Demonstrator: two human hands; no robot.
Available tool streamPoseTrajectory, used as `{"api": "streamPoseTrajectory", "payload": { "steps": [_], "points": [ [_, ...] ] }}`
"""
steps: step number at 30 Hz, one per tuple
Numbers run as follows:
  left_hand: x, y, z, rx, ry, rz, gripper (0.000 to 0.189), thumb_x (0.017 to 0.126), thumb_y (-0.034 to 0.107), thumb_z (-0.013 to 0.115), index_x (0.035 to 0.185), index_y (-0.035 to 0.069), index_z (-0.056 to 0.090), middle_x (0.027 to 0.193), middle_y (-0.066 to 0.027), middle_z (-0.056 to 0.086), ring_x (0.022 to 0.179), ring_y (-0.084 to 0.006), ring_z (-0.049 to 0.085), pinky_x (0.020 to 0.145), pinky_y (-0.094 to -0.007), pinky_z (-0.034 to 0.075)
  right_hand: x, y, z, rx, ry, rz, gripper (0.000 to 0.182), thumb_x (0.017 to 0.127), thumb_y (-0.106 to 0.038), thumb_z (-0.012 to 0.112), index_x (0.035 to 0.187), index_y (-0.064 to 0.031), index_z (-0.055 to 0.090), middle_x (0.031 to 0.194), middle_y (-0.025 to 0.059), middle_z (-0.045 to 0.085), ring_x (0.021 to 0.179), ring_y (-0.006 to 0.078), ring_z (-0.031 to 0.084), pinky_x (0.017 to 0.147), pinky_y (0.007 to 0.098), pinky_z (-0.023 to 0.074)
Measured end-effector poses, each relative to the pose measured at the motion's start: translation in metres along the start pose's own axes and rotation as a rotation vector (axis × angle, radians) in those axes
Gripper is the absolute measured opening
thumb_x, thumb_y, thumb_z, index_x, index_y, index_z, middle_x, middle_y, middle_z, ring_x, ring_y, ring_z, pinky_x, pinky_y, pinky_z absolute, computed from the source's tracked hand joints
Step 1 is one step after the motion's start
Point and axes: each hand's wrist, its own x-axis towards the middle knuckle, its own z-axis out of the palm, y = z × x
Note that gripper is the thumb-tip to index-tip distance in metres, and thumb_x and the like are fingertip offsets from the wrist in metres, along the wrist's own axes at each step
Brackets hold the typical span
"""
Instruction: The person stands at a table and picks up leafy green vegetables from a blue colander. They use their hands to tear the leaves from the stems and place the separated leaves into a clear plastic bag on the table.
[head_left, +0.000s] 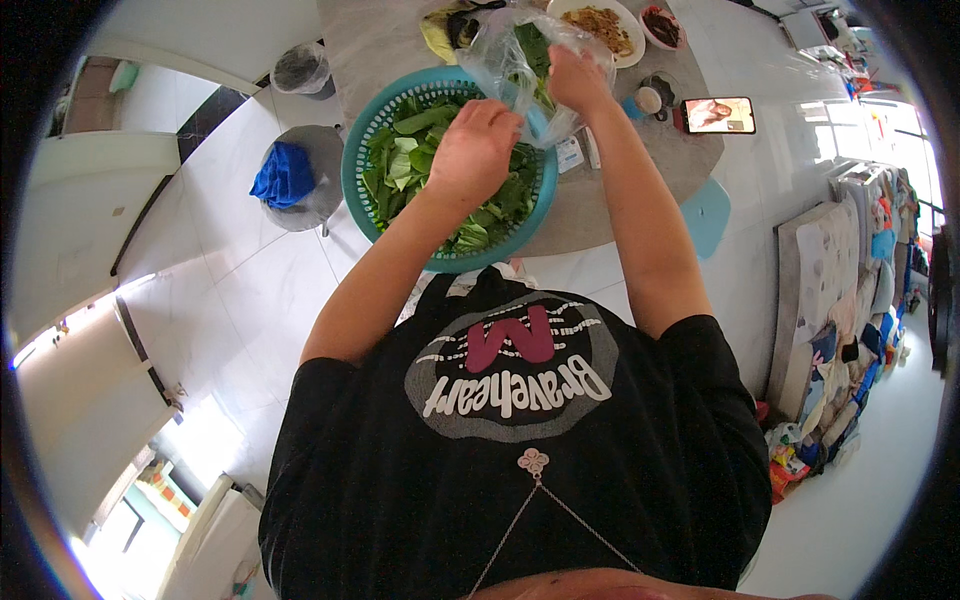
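Note:
A round teal plastic colander basket (354, 196) is heaped with leafy greens (397, 165) at the near edge of the table. My left hand (477, 146) is over its right part, its bent fingers at the edge of a clear plastic bag (491, 56); the fingertips seem to pinch the film. Beyond the basket's upper right rim, my right hand (576, 79) is closed on green stems and a leaf (532, 49), within or against the bag. The bag hangs between both hands and partly covers the basket's rim.
On the grey table (675, 172) stand a plate of food (634, 37), a small bowl of dark food (663, 28), a glass mug (660, 90) and a phone (718, 115). A stool with blue cloth (283, 174) and a lined bin (301, 69) stand left.

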Motion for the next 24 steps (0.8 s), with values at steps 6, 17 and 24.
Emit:
{"api": "streamPoseTrajectory", "payload": {
  "steps": [6,17,24],
  "points": [
    [-0.002,-0.011,-0.006,-0.403,0.398,-0.252,0.01,0.075,-0.003,0.062,0.084,0.002,0.059,0.086,-0.0097,0.061,0.076,-0.0236,0.06,0.067,-0.031,0.049,0.003,0.019,-0.083,0.787,0.156,0.323,0.028,0.083,-0.02,0.059,0.107,-0.0067,0.061,0.1,0.0137,0.063,0.093,0.0325,0.059,0.085,0.0423,0.0439],
    [0.043,-0.019,-0.012,-0.397,0.448,-0.005,0.012,0.08,-0.007,0.056,0.084,0.002,0.063,0.103,-0.0118,0.059,0.094,-0.0221,0.06,0.081,-0.0289,0.048,-0.017,0.02,-0.174,1.414,0.564,0.444,0.027,0.084,-0.008,0.06,0.111,-0.0036,0.06,0.104,0.0089,0.062,0.094,0.0179,0.058,0.083,0.0278,0.0448],
    [0.017,-0.004,0.001,-0.479,0.263,-0.167,0.01,0.074,0.003,0.064,0.084,0.003,0.064,0.094,-0.0122,0.058,0.091,-0.0266,0.058,0.079,-0.0339,0.047,-0.056,0.007,-0.187,0.038,0.603,0.212,0.027,0.082,-0.016,0.063,0.108,-0.0172,0.063,0.09,0.0103,0.063,0.085,0.0255,0.059,0.079,0.0318,0.0459]
  ]
}}
